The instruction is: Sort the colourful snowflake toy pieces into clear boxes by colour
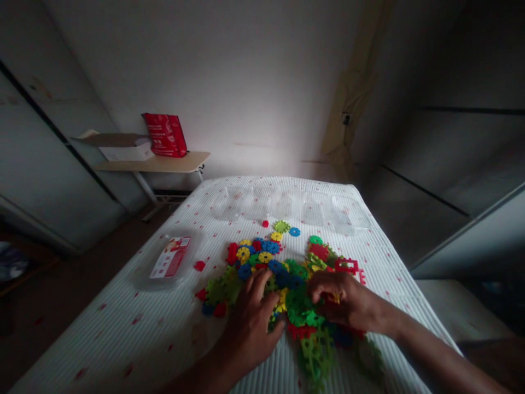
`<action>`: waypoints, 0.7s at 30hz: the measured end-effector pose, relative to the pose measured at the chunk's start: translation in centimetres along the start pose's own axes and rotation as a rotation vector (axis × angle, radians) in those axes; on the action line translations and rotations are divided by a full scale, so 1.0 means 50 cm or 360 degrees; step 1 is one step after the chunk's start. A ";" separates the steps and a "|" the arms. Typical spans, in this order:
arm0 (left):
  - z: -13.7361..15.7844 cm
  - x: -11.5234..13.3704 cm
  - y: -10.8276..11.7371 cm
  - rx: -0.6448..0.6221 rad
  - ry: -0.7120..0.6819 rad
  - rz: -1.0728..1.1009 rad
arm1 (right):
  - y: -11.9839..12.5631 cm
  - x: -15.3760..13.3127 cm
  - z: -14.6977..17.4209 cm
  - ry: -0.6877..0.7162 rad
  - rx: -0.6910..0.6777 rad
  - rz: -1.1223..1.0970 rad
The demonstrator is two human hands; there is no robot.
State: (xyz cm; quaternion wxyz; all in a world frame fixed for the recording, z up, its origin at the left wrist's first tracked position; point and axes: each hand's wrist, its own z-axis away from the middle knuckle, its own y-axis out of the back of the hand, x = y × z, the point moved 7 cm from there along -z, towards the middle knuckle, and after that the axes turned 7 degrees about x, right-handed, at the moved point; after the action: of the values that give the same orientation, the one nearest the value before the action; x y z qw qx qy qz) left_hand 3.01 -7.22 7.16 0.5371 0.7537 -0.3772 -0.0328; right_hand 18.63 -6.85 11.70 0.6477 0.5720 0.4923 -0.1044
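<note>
A mixed heap of plastic building pieces [295,282] lies on the white quilted cover: blue and yellow notched discs, green ones, red pieces and lime-green panels. My left hand [256,312] rests on the heap's near left part, its fingers apart and holding nothing. On the right side of the heap, my right hand [348,301] is closed with its fingers curled down among the pieces. A bit of yellow shows by its fingers, but what they grip is hidden. Beyond the heap lie a lime-green square piece [281,226] and a blue disc [294,232].
Several clear plastic containers [283,203] stand in a row across the far end. A clear box with a red-and-white label [170,257] sits at the left. Behind, a small table [172,162] bears a white box [125,150] and a red bag [166,135].
</note>
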 end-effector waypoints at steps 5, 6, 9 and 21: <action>0.001 -0.016 0.045 0.0131 -0.0081 -0.0098 | -0.006 -0.034 0.028 0.0081 0.0025 0.0055; -0.001 -0.030 0.055 0.0176 -0.0089 -0.0128 | 0.004 -0.031 0.035 0.0083 0.0122 0.0071; -0.001 -0.097 0.081 0.0333 -0.0009 -0.0198 | 0.064 0.015 0.080 -0.0014 0.0628 0.0228; 0.054 -0.247 0.029 0.0329 0.0462 -0.0204 | 0.094 0.269 0.223 -0.0739 0.1198 0.0424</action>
State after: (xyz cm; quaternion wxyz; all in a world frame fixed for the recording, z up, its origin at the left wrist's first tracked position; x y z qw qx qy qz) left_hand -7.80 -2.08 2.83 0.5024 0.8243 -0.2482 0.0811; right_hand 34.34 -9.00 2.97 0.4958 0.7872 0.1843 -0.3171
